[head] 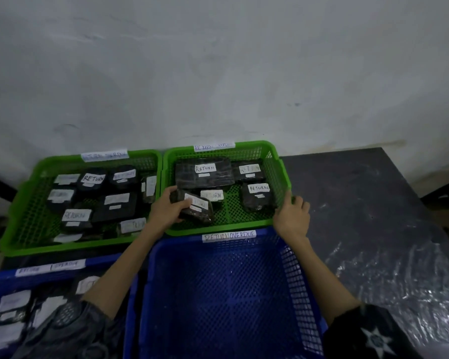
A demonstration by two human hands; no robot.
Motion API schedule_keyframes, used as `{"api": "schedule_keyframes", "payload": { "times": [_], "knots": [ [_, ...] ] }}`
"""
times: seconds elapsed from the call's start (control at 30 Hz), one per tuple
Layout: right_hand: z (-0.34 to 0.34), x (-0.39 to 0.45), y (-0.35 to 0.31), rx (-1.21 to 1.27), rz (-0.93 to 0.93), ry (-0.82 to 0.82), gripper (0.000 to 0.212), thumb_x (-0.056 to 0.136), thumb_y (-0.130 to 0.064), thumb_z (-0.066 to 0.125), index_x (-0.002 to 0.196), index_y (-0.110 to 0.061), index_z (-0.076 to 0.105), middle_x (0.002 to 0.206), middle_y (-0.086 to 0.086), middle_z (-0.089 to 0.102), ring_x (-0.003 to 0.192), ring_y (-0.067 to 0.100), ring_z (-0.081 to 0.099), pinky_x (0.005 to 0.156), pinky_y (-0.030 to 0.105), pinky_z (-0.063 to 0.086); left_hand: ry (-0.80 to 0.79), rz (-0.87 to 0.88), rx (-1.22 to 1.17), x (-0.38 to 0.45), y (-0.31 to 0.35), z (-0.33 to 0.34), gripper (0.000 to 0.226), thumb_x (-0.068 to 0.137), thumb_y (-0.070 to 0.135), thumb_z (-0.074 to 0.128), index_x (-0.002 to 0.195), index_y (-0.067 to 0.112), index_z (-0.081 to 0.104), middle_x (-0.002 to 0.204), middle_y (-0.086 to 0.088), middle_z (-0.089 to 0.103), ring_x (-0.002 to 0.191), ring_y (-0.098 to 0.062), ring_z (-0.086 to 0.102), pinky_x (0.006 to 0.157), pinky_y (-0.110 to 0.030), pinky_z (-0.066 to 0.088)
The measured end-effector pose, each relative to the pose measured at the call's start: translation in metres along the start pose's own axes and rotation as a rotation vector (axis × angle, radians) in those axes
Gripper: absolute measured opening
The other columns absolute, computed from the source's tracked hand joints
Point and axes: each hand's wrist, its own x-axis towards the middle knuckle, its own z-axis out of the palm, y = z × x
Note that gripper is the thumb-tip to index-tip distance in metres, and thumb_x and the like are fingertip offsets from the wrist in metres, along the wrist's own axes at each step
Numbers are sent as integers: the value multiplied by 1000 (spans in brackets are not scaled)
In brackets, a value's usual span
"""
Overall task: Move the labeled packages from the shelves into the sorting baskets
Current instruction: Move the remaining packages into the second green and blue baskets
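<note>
Both hands are busy at the far green basket [276, 161]. The left hand [166, 212] has its fingers curled round a dark wrapped package [196, 207], holding it tilted just over the basket's near left corner, label side up. The right hand [292, 216] grips the basket's right rim, I would guess to steady it while the package goes in or comes out; which of the two I cannot tell.

Four more packages lie flat in that basket, each showing a white "RETURN" label, so the held one seems to belong with them. Open mesh floor shows in the near middle and near right, room enough to lay it down without stacking.

Beside it, the other green basket [21, 203] is crowded with labelled packages, the two rims touching. Nearer the person, a blue basket [151, 294] shows only bare mesh, its paper tag reading "RETURN / OVERDUE". A second blue basket [0, 278] at the near left holds several packages.

To the right the dark worktop [360, 193] lies bare and glossy, with free space for swinging an arm. No shelves are in sight.
</note>
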Motion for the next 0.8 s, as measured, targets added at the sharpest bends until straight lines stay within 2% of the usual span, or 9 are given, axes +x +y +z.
{"api": "schedule_keyframes", "payload": {
  "times": [0.1, 0.27, 0.33, 0.43, 0.5, 0.67, 0.8],
  "knots": [
    [6, 3, -1, -28, 23, 1, 65, 92, -21, 50, 147, -7, 17, 145, 19, 28, 131, 39, 25, 102, 47, 31, 27, -35, 22, -3, -2, 4, 62, 88, 23, 65, 142, 20, 35, 135, -11, 49, 105, -25, 56, 78, -34, 52],
    [13, 1, 3, 14, 2, 34, 61, 93, -18, 46, 147, -8, 19, 146, 18, 26, 125, 40, 27, 98, 47, 33, 30, -47, 135, -5, -6, 12, 62, 90, 25, 63, 142, 20, 30, 134, -11, 50, 99, -21, 50, 80, -31, 42],
    [15, 0, 2, 12, 4, 43, 61, 94, -18, 45, 148, -7, 19, 146, 18, 26, 124, 40, 27, 97, 47, 33, 20, -29, 266, -2, -3, 11, 62, 90, 28, 63, 142, 17, 31, 130, -13, 54, 95, -23, 54, 79, -33, 46],
    [15, 0, -1, -1, 20, 37, 62, 94, -19, 45, 148, -7, 16, 147, 18, 24, 125, 39, 26, 99, 46, 32, -31, -45, 466, 2, 0, 5, 69, 85, 34, 67, 140, 9, 33, 133, -16, 52, 111, -29, 55, 86, -34, 46],
    [14, 1, -3, -12, 22, 28, 63, 94, -20, 45, 148, -6, 15, 147, 18, 23, 126, 39, 25, 99, 46, 32, -80, -62, 539, 6, 1, 2, 72, 83, 39, 69, 137, 5, 36, 133, -16, 51, 115, -29, 53, 85, -32, 45],
    [13, 0, -5, -6, 20, 21, 65, 94, -22, 47, 148, -6, 14, 148, 19, 22, 126, 41, 25, 100, 47, 31, -119, -106, 653, 15, 4, 5, 67, 84, 42, 67, 131, 2, 42, 132, -17, 51, 116, -30, 52, 89, -35, 46],
    [11, 0, -4, 12, 24, -4, 69, 94, -29, 50, 148, -7, 13, 149, 20, 19, 130, 41, 21, 102, 49, 29, -145, -125, 585, 17, -1, 5, 59, 84, 40, 68, 124, 3, 48, 125, -16, 56, 110, -30, 56, 90, -38, 50]
  ]
}}
